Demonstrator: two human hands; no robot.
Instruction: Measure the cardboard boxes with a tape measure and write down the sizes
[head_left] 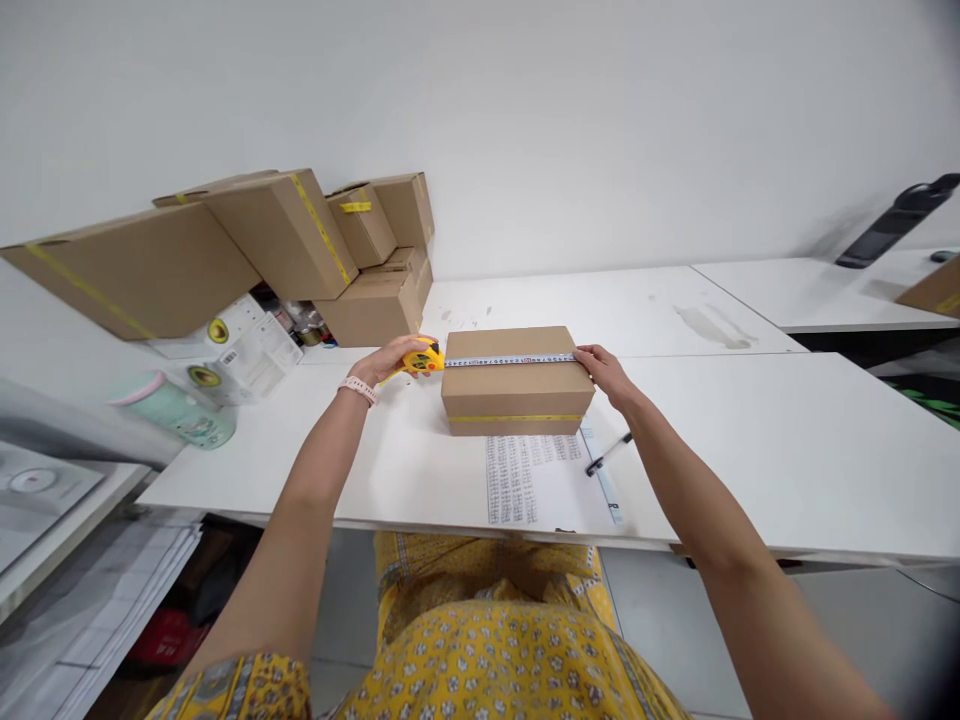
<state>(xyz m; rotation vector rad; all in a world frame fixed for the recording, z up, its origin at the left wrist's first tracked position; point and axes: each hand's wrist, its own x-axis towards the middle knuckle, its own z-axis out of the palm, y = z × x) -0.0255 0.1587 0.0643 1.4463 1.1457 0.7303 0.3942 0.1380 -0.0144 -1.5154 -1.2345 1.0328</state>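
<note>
A brown cardboard box [517, 384] with yellow tape along its front side rests on the white table. Wrapped around the yellow case of a tape measure [424, 357], my left hand [395, 360] is just left of the box. The drawn-out blade [510, 361] lies lengthwise across the box top. At the box's right edge my right hand [604, 372] pinches the blade's far end, thumb and fingers close to the corner. Under the front of the box is a sheet of paper [551, 490] with rows of writing, and a pen [609, 454] lies over its right side.
Several cardboard boxes [375, 308] are stacked at the back left against the wall. A mint-green tumbler [184, 408] and a white carton with avocado pictures [240, 350] stand at the left. A dark bottle [892, 225] is at the far right. The table's front edge [450, 528] is near my body.
</note>
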